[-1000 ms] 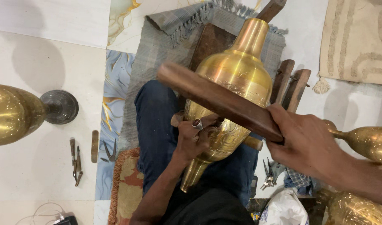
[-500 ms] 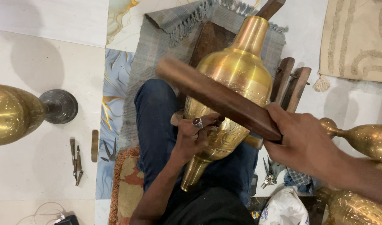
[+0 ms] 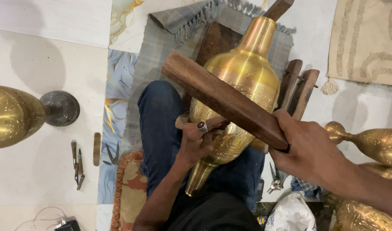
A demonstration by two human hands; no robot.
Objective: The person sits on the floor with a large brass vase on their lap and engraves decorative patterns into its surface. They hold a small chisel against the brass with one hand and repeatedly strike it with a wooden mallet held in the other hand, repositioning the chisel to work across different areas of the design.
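Gripping wooden block [image 3: 223, 100], right hand [image 3: 309, 149] over brass vase [image 3: 238, 94].

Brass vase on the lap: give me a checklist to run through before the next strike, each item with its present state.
1. Right hand grips the long brown wooden block: ok.
2. Left hand rests on the engraved brass vase: ok.
3. Tool tip under the left hand: cannot tell, hidden.
4. Vase lies across the lap, neck on the dark wooden board: ok.
5. Small metal tools lie on the floor, apart from the vase: ok.
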